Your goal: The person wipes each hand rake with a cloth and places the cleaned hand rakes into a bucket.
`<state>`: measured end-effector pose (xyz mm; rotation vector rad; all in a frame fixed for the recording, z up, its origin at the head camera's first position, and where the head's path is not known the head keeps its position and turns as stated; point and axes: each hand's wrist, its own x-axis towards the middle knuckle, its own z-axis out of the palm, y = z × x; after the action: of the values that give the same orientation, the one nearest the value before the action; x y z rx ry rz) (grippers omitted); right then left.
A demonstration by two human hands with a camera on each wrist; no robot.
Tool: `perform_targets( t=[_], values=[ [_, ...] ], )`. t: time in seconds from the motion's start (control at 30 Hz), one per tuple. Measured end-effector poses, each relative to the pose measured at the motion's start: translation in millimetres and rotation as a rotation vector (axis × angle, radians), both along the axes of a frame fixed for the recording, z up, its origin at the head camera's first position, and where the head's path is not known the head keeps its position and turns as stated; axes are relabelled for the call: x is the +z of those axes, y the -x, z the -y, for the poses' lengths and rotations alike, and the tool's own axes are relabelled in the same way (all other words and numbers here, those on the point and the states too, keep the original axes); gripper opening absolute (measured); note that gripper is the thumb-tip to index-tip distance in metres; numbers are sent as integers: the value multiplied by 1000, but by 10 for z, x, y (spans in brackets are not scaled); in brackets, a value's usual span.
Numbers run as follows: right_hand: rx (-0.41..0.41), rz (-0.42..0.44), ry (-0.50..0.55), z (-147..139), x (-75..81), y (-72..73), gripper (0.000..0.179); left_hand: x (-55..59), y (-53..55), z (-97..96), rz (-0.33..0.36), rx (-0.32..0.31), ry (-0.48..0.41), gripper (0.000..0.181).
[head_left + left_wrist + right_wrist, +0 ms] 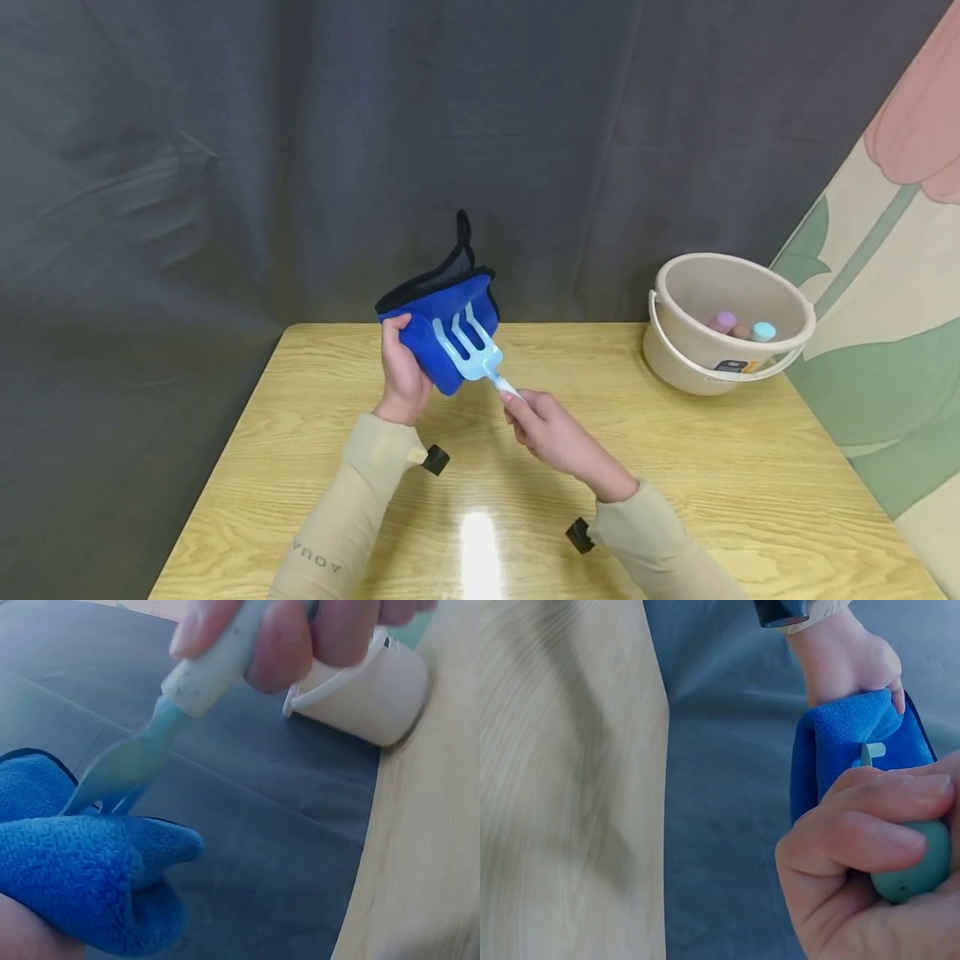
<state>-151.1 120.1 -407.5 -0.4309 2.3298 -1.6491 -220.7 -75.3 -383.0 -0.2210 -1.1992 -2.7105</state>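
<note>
My right hand [551, 429] grips the pale handle of a light blue hand fork [475, 357], its fingers curled round the grip in the right wrist view. The fork's three prongs point up and left and overlap a blue cloth [427, 346] with black edging. My left hand [403, 371] holds that cloth from the left side, thumb over its front. In the left wrist view the folded, fluffy cloth [82, 877] lies against the fork's head [124, 769]. Both hands are raised above the wooden table. The back of the fork's head is hidden by my fingers in the right wrist view.
A beige bucket [678, 333] with a white handle stands at the table's back right, with purple, brown and light blue ends of things inside. Behind the wooden table [315, 400] hangs a dark curtain [450, 125]. A flowered curtain [892, 333] is at the right.
</note>
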Motion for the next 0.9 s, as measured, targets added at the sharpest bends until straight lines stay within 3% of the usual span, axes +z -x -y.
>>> perform_targets(
  t=[0.1,0.3,0.53,0.7,0.9],
  values=[
    [11,-22,3,11,20,0,42,4,-10,5,-10,-16,17,27],
    [6,-83,-20,49,66,21,41,-46,-72,-47,43,-63,88,29],
    [-17,-113,-24,83,99,63,43,-86,-75,-87,57,-108,85,35],
    [-26,-145,-22,96,127,97,46,-127,-105,-137,60,-137,116,46],
    [-37,-160,-9,99,156,159,48,-189,-213,-232,111,-176,187,61]
  ],
)
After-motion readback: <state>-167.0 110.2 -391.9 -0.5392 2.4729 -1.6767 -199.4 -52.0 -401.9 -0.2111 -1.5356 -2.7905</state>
